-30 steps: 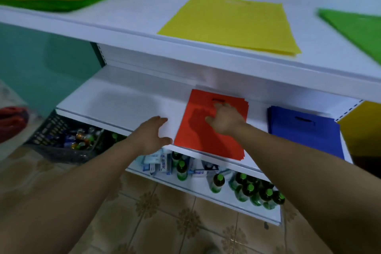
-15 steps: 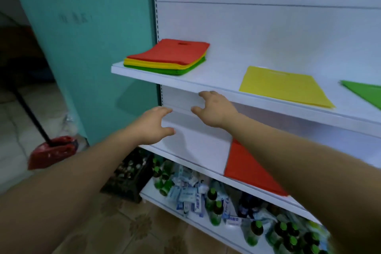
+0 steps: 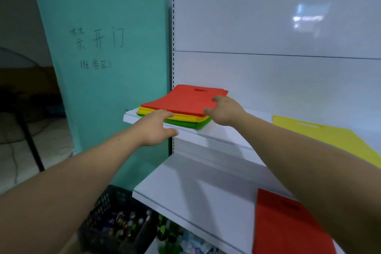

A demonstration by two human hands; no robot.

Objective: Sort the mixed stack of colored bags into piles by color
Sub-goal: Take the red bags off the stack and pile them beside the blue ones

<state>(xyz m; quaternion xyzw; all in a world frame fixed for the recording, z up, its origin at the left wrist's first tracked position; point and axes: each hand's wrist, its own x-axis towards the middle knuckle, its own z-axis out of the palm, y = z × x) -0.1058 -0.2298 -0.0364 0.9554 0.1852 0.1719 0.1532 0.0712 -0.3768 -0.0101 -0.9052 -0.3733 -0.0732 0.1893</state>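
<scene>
In the head view, the stack sits at the left end of the upper shelf. Your left hand is released, fingers flat at the stack's front edge, and your right hand touches the right edge of the stack's top red bag; I cannot tell whether it pinches. Pull hastily and several bags may cling and come up together, or the stack, close to the shelf's front lip, may slide off. Left of the stack, the teal wall carries handwriting: "禁开门" and, fainter, "(任务区)".

Mixed stack lies left on upper shelf, lone bag right of it.
</scene>
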